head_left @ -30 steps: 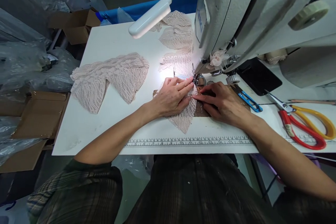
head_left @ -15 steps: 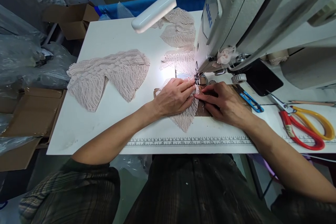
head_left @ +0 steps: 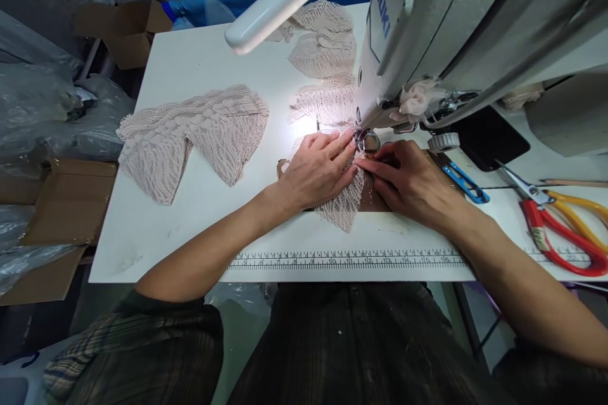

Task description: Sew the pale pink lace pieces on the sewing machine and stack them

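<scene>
Pale pink lace piece (head_left: 346,210), right by the sewing machine (head_left: 418,19): our left hand (head_left: 320,166) lies flat across it, fingers stretched nearly together, gripping nothing; our right hand (head_left: 411,178), fingers half curled, touches its edge, and we can't tell whether it pinches. Beyond our fingertips, more lace fabric (head_left: 323,56) lies alongside the machine, near the white lamp (head_left: 273,5). Over on our left, folded lace (head_left: 223,130) rests on the counter (head_left: 185,237); to our right, blue snips (head_left: 464,181) and red-and-yellow scissors (head_left: 536,218) lie near a black slab (head_left: 496,138).
</scene>
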Demonstrator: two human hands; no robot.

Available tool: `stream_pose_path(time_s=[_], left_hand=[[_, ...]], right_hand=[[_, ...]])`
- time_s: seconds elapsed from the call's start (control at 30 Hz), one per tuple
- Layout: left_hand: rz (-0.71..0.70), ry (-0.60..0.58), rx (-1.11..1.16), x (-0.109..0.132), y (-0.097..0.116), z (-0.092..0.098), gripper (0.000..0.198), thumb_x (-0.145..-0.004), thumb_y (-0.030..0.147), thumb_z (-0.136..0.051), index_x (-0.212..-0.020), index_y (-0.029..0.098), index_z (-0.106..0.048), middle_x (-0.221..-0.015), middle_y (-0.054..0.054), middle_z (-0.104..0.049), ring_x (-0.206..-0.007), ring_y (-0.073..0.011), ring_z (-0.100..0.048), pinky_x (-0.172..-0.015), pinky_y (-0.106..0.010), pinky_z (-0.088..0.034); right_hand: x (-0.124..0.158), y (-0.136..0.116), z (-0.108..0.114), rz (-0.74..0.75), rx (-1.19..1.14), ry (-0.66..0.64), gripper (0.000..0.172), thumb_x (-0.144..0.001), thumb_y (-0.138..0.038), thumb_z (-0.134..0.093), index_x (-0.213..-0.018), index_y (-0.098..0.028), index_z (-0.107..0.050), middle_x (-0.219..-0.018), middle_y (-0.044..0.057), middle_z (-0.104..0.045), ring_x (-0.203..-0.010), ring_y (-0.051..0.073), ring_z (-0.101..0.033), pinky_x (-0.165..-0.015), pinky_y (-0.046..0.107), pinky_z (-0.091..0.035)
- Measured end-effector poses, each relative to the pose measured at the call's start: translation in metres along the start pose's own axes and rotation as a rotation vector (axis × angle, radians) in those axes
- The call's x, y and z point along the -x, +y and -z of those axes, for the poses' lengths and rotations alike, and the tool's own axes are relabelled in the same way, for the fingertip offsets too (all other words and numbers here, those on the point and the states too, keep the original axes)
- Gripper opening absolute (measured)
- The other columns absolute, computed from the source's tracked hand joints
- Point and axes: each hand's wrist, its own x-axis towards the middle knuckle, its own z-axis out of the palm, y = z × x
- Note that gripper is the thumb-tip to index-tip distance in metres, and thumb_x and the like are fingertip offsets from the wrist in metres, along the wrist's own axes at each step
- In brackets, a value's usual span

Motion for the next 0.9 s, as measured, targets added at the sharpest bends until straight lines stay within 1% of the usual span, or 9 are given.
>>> stream_pose_path(time_s=[0.17, 0.3, 0.37, 0.47, 0.57, 0.67, 0.73, 0.83, 0.9], left_hand=[[0.064, 0.018, 0.008, -0.004, 0.001, -0.002, 0.044, -0.106, 0.037, -0.038, -0.139, 0.013, -0.057, -0.150, -0.017, -0.056, -0.129, -0.0317, -0.055, -0.102, -0.048, -0.044], [0.121, 0.051, 0.024, -0.005, 0.003, -0.002, 0.043, -0.106, 0.037, -0.040, -0.139, 0.014, -0.056, -0.144, -0.018, -0.061, -0.124, -0.0309, -0.057, -0.100, -0.048, -0.044], [0.141, 0.051, 0.030, -0.005, 0.004, -0.002, 0.044, -0.106, 0.037, -0.040, -0.139, 0.014, -0.056, -0.141, -0.017, -0.063, -0.125, -0.0310, -0.057, -0.101, -0.048, -0.044], [0.149, 0.042, 0.052, -0.004, 0.004, -0.002, 0.044, -0.105, 0.037, -0.041, -0.140, 0.014, -0.055, -0.143, -0.017, -0.062, -0.127, -0.0306, -0.055, -0.104, -0.048, -0.043], [0.135, 0.045, 0.073, -0.002, 0.001, -0.002, 0.044, -0.105, 0.037, -0.041, -0.141, 0.015, -0.054, -0.146, -0.016, -0.059, -0.129, -0.0302, -0.054, -0.106, -0.048, -0.042], [0.084, 0.017, 0.092, -0.002, -0.006, 0.004, 0.043, -0.105, 0.037, -0.041, -0.139, 0.015, -0.056, -0.144, -0.016, -0.061, -0.125, -0.0295, -0.056, -0.103, -0.048, -0.044], [0.064, 0.020, 0.081, -0.006, -0.013, 0.010, 0.039, -0.104, 0.036, -0.042, -0.133, 0.017, -0.060, -0.138, -0.016, -0.063, -0.118, -0.0285, -0.059, -0.099, -0.048, -0.045], [0.096, 0.049, -0.001, -0.016, -0.029, 0.015, 0.034, -0.104, 0.034, -0.042, -0.125, 0.020, -0.064, -0.125, -0.016, -0.067, -0.111, -0.0298, -0.060, -0.096, -0.051, -0.046], [0.103, 0.017, -0.042, -0.024, -0.042, 0.012, 0.034, -0.104, 0.033, -0.040, -0.123, 0.018, -0.064, -0.117, -0.017, -0.067, -0.110, -0.0320, -0.061, -0.094, -0.053, -0.046]], right_hand=[[-0.002, 0.003, -0.004, -0.068, 0.063, -0.048, 0.035, -0.099, -0.027, -0.045, -0.123, -0.023, -0.070, -0.106, 0.014, -0.060, -0.094, 0.028, -0.057, -0.085, 0.046, -0.053], [0.001, 0.005, -0.005, -0.101, 0.013, -0.028, 0.038, -0.101, -0.032, -0.045, -0.129, -0.023, -0.069, -0.115, 0.017, -0.060, -0.097, 0.030, -0.057, -0.088, 0.051, -0.053], [0.003, 0.005, -0.004, -0.131, -0.035, -0.008, 0.040, -0.101, -0.034, -0.045, -0.131, -0.022, -0.068, -0.116, 0.017, -0.059, -0.097, 0.028, -0.058, -0.088, 0.049, -0.055], [0.006, 0.006, -0.001, -0.174, -0.093, 0.018, 0.039, -0.100, -0.031, -0.046, -0.130, -0.021, -0.069, -0.114, 0.015, -0.058, -0.094, 0.024, -0.061, -0.087, 0.044, -0.056], [0.007, 0.005, 0.002, -0.164, -0.123, 0.020, 0.038, -0.099, -0.027, -0.047, -0.130, -0.023, -0.069, -0.114, 0.014, -0.059, -0.096, 0.023, -0.061, -0.088, 0.041, -0.055], [0.008, 0.003, 0.003, -0.056, -0.096, -0.026, 0.037, -0.096, -0.022, -0.050, -0.126, -0.025, -0.071, -0.114, 0.013, -0.059, -0.103, 0.026, -0.058, -0.091, 0.044, -0.053], [0.007, 0.002, 0.002, -0.014, -0.056, -0.048, 0.037, -0.095, -0.020, -0.051, -0.123, -0.026, -0.073, -0.112, 0.013, -0.060, -0.103, 0.027, -0.055, -0.091, 0.046, -0.052], [0.007, 0.000, 0.001, -0.019, -0.045, -0.042, 0.037, -0.094, -0.019, -0.051, -0.123, -0.026, -0.074, -0.112, 0.013, -0.060, -0.102, 0.027, -0.055, -0.091, 0.046, -0.052], [0.007, -0.001, 0.001, -0.026, -0.051, -0.041, 0.038, -0.094, -0.018, -0.051, -0.123, -0.027, -0.074, -0.113, 0.013, -0.061, -0.104, 0.027, -0.055, -0.091, 0.046, -0.052]])
